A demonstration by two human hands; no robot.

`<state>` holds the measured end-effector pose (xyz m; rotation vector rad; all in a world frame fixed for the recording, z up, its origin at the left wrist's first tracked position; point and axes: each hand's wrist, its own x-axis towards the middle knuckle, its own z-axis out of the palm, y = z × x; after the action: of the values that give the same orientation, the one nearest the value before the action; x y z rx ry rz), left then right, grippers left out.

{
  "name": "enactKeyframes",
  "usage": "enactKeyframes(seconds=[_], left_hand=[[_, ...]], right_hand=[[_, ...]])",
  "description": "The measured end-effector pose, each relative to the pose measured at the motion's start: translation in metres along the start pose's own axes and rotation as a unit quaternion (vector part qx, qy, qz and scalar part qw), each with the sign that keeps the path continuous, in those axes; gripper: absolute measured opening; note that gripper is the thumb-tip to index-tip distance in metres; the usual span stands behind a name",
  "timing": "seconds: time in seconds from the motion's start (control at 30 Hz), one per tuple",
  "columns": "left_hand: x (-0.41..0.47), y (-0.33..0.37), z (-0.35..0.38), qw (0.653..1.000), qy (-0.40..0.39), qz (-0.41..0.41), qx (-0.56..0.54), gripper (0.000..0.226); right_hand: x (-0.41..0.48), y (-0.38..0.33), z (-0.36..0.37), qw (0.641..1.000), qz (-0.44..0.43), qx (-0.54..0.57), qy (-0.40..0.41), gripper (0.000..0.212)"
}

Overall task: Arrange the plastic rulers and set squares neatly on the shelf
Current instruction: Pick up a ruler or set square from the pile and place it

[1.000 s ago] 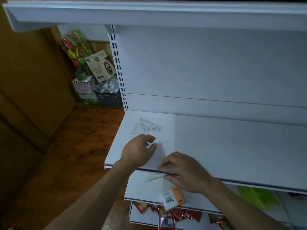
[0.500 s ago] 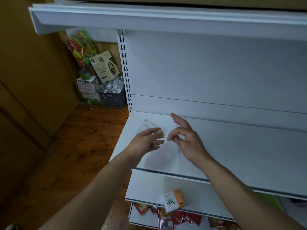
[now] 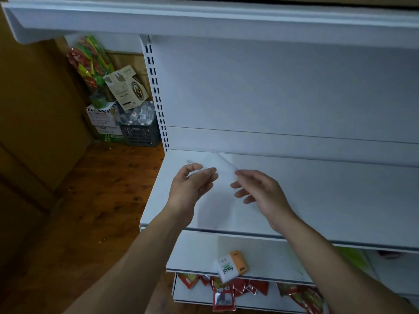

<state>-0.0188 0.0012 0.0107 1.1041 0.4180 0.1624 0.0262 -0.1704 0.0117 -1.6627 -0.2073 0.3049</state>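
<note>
A clear plastic set square (image 3: 223, 165) hangs tilted above the left part of the white middle shelf (image 3: 317, 200), faint against the white. My right hand (image 3: 260, 193) pinches its right edge with thumb and forefinger. My left hand (image 3: 192, 184) holds its left side between curled thumb and fingertips. Behind my left hand lies another clear set square (image 3: 189, 161) near the shelf's back left corner, mostly hidden, with only a corner showing.
A white upper shelf (image 3: 204, 17) overhangs the work area. On the lower shelf (image 3: 195, 252) sits an orange and white tissue pack (image 3: 231, 266), with red snack packets (image 3: 224, 293) below it. To the left, on the wooden floor, are a black crate (image 3: 140, 134) of bottles and boxes.
Both hands rose from the shelf's front edge toward its back left. My right hand picked up a clear set square, and my left hand has now taken its other side.
</note>
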Motion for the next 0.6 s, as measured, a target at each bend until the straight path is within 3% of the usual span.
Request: enactKeyframes(seconds=[0.33, 0.6], left_hand=[[-0.012, -0.033, 0.091, 0.977, -0.053, 0.095, 0.182, 0.012], [-0.053, -0.104, 0.231, 0.966, -0.143, 0.094, 0.192, 0.008]], right_hand=[[-0.025, 0.007, -0.093, 0.987, -0.021, -0.073, 0.143, 0.011], [-0.102, 0.018, -0.243, 0.966, -0.023, -0.052, 0.253, 0.011]])
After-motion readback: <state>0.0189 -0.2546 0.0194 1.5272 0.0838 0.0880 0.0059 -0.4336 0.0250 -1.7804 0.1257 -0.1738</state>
